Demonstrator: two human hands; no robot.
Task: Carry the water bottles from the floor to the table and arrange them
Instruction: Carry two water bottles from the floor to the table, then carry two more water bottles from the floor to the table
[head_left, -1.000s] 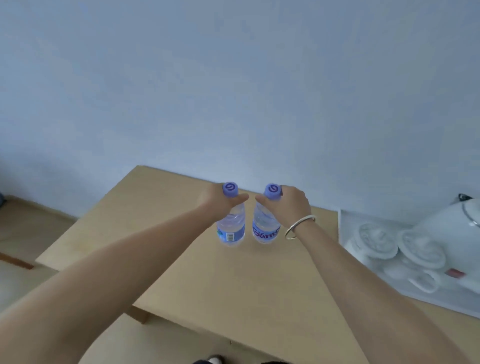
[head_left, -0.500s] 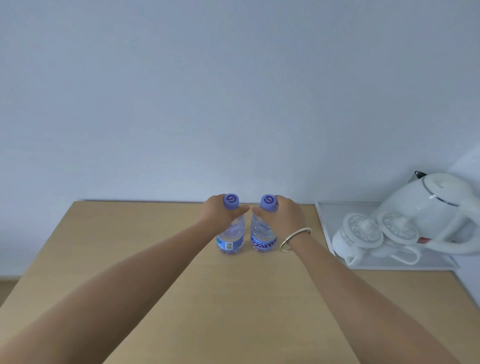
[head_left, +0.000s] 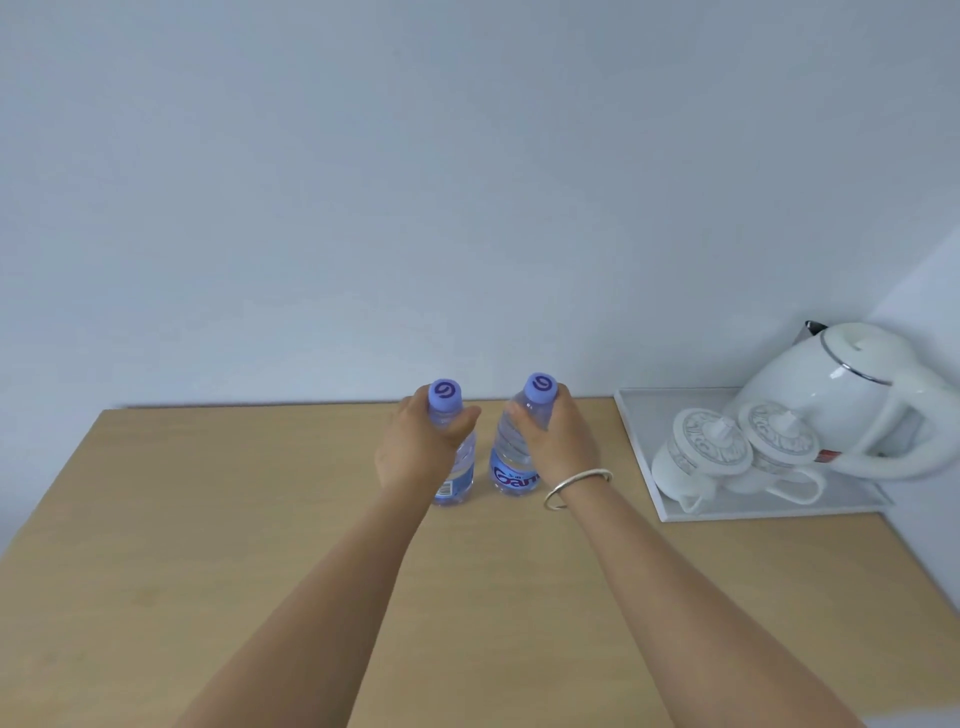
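Note:
Two clear water bottles with purple caps and blue labels stand upright side by side on the light wooden table (head_left: 208, 545), near its far edge by the wall. My left hand (head_left: 415, 447) is wrapped around the neck of the left bottle (head_left: 460, 480). My right hand (head_left: 553, 441), with a silver bangle on the wrist, grips the upper part of the right bottle (head_left: 511, 467). A small gap separates the two bottles. Their bases rest on the tabletop.
A white tray (head_left: 644, 441) sits at the table's far right corner, carrying two lidded white cups (head_left: 711, 447) and a white electric kettle (head_left: 852, 395). A pale wall runs right behind the table. The tabletop stretches bare to the left and towards me.
The view has swung to face the table squarely. Both hands have stayed on the bottles, which have spread slightly apart and now stand on the table.

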